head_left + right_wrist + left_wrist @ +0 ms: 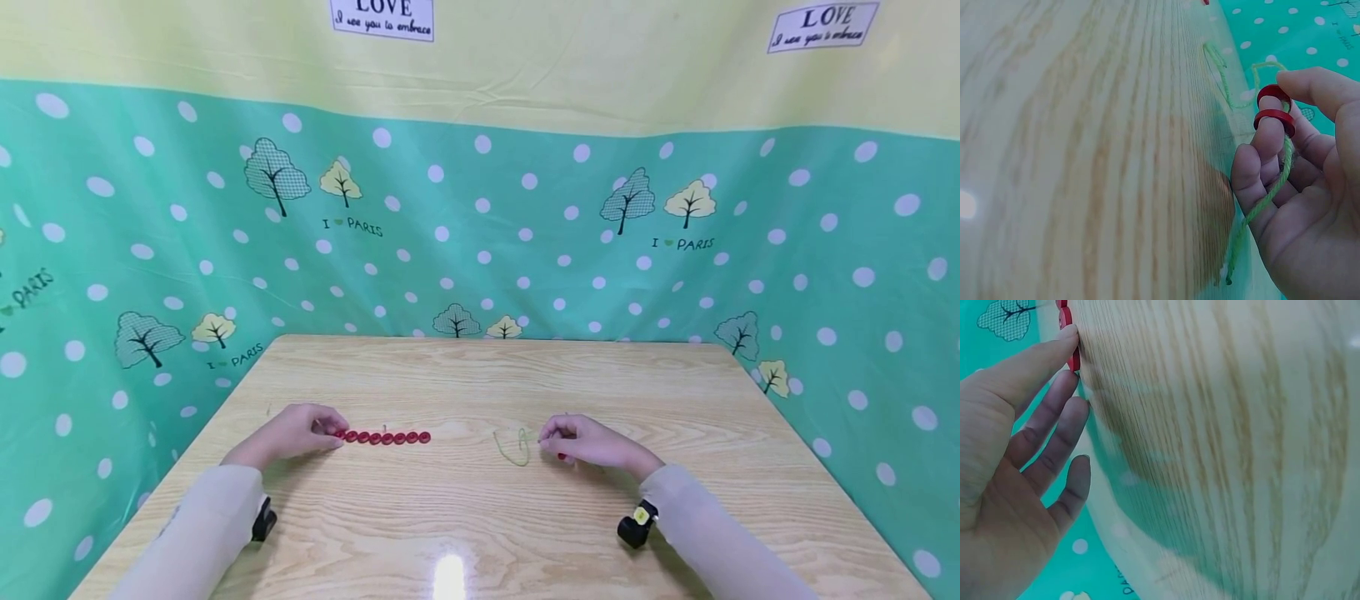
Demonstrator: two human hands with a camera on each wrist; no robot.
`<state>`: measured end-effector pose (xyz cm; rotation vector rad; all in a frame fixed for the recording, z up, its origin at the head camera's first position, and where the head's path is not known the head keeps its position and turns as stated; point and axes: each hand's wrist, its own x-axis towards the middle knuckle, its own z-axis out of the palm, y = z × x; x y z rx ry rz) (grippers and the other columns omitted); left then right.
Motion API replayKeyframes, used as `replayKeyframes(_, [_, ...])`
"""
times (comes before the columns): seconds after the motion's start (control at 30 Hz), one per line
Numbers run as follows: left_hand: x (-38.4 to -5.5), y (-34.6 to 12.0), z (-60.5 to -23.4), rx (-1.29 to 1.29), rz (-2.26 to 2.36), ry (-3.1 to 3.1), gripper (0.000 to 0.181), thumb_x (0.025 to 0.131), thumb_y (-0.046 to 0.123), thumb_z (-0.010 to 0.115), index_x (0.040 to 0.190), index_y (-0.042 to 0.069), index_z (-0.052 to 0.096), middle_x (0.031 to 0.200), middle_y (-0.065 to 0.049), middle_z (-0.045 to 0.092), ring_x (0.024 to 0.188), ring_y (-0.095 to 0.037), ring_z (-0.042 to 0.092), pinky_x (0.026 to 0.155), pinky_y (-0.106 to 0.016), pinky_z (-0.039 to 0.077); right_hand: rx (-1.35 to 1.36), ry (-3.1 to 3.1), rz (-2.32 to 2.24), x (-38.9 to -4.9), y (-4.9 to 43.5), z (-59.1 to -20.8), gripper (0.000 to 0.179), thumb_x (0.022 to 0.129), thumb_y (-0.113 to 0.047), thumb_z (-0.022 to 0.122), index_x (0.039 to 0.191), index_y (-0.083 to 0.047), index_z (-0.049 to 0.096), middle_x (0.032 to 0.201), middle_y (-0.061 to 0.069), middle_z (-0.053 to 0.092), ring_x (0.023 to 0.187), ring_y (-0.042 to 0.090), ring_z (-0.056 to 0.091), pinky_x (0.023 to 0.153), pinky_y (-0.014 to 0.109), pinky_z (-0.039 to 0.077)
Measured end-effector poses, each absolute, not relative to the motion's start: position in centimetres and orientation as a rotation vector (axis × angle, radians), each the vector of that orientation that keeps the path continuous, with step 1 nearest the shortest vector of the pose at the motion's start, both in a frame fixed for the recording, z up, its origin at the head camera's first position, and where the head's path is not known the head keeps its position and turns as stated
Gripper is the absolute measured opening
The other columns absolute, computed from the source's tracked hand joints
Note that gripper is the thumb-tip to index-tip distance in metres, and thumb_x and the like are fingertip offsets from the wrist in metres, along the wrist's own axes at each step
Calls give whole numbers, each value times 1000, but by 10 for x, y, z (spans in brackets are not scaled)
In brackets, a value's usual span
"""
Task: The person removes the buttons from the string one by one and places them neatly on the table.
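Note:
A straight row of several round red buttons (387, 438) lies on the wooden table. My left hand (303, 429) is at the row's left end, pinching the end button (1074, 360) between thumb and forefinger; its other fingers are spread and loosely bent in the left wrist view. To the right of the row, my right hand (592, 442) holds two red buttons (1275, 113) with a green cord (1288, 159). The thumb presses near the upper button. One end of the cord hangs down past the palm; the rest (522, 463) trails leftward in a loop on the table.
The wooden table (450, 375) reaches back to a green dotted curtain (480, 242) that also rises at both sides. Each wrist wears a small black camera (633, 529) below its pale sleeve. Light glares off the table near its front.

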<state>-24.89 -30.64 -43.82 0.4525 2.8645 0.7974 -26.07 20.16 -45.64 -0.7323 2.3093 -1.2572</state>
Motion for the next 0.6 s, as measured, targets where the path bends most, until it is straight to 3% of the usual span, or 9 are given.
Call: replayKeyframes(0.6, [-249,-293,-428,434,755,2919,27,82,22,84,105,13,74,98,2,66,88,-17,60,80,-40,52,-726,2306,-1252,-260,201,-453,26,103,-28,59,114,-6,64,80,1,56,71,16,53,61,27,47])
